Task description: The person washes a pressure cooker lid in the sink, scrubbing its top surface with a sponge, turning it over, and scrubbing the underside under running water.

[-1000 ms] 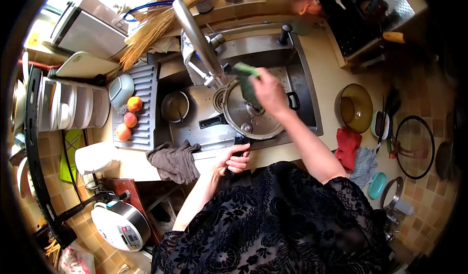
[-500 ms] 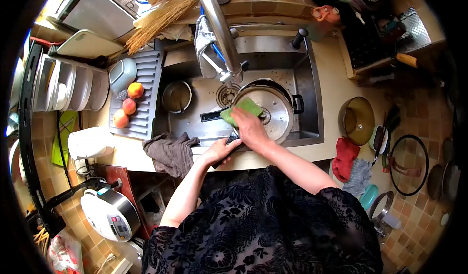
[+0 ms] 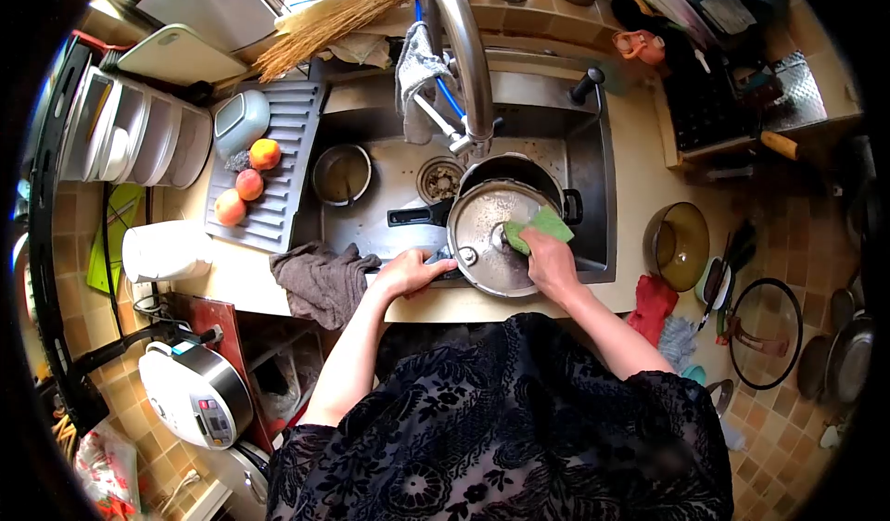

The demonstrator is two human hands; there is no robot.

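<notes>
My left hand [image 3: 413, 273] is wrapped round the dark handle of a round metal lid [image 3: 484, 229] at the sink's front edge. The lid lies tilted over the near part of a pressure cooker pot [image 3: 519, 171], whose dark inside shows behind it. In my right hand [image 3: 549, 260] is a green scouring pad [image 3: 540, 230], pressed on the lid's right half beside its centre knob. The pot's black long handle [image 3: 417, 216] points left, and its short handle sits on the right. The tip of the lid's handle is hidden by my left hand.
The faucet [image 3: 471, 67] arches above the sink [image 3: 603, 196]. A small metal bowl [image 3: 341, 175] sits in the sink's left part. Left are a grey drainboard [image 3: 278, 183] with fruit and a brown cloth [image 3: 324, 285]. An amber bowl [image 3: 678, 238] stands right.
The pad in my right hand has moved right across the lid. The lid has shifted toward me, uncovering more of the pot. My left hand still grips the handle.
</notes>
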